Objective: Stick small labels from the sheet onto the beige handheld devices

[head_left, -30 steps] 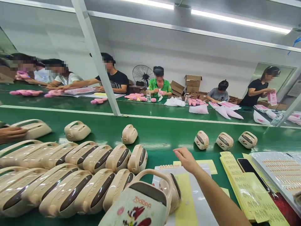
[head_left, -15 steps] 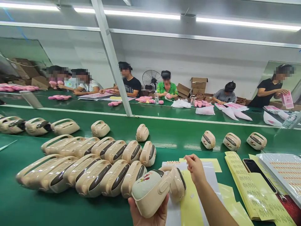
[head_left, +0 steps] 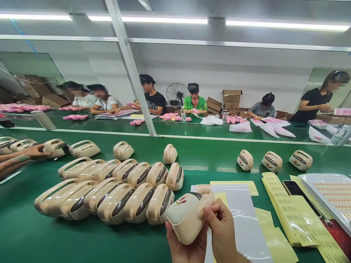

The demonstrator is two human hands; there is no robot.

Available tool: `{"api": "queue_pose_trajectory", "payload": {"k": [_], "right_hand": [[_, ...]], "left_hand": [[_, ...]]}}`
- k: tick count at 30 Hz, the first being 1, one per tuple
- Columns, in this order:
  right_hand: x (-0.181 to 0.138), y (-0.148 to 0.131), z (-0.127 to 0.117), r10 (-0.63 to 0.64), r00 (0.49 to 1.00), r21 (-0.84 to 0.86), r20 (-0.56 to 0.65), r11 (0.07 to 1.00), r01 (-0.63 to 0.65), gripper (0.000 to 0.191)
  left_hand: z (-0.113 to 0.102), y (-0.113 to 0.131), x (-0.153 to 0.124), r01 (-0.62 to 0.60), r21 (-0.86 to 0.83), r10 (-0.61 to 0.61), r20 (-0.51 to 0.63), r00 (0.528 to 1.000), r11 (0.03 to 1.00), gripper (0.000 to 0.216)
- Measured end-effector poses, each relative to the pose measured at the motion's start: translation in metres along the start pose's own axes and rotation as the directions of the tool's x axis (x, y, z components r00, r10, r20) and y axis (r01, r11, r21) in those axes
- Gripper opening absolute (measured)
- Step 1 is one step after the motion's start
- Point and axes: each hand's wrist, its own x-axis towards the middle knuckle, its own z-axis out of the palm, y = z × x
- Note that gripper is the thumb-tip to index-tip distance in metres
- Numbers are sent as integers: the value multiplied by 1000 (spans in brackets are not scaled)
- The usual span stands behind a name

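Note:
A cream portable speaker (head_left: 182, 224) with a carry handle, a pale mesh front and a red floral print is tilted in front of me. My left hand (head_left: 188, 244) is closed around its underside, fingers and thumb on either side. Against its side, near the round end of the handle, my right hand (head_left: 222, 226) is pinched, with thumb and forefinger touching the shell. Anything small between those fingertips is hidden. Beneath the hands lie a white backing sheet (head_left: 246, 219) and a yellow sheet (head_left: 223, 199). Small orange stickers (head_left: 203, 186) line the white sheet's top edge.
Two rows of similar speakers (head_left: 137, 204) stand to the left. Others stand along the green belt (head_left: 205, 157). At right are yellow label sheets (head_left: 296, 219), a phone (head_left: 292, 191) and a wrapped sticker stack (head_left: 329, 190). A co-worker's hand (head_left: 35, 150) touches a speaker at far left.
My right hand has moved from above the sheets down and left onto the speaker's side. The held speaker now appears further right. A co-worker's arm has come in at the left.

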Motion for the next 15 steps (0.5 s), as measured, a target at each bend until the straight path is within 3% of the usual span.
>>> {"api": "queue_pose_trajectory", "payload": {"k": [6, 11, 15], "right_hand": [[0, 3, -2, -90, 996, -123, 2, 988, 89, 43], [4, 7, -9, -202, 973, -280, 109, 933, 225, 38], [3, 1, -17, -370, 897, -409, 244, 799, 441, 25]], "left_hand": [[-13, -7, -2, -112, 0, 112, 43, 993, 994, 54], [-6, 6, -10, 56, 84, -39, -189, 981, 995, 48], [11, 12, -9, 79, 67, -59, -263, 963, 995, 52]]}}
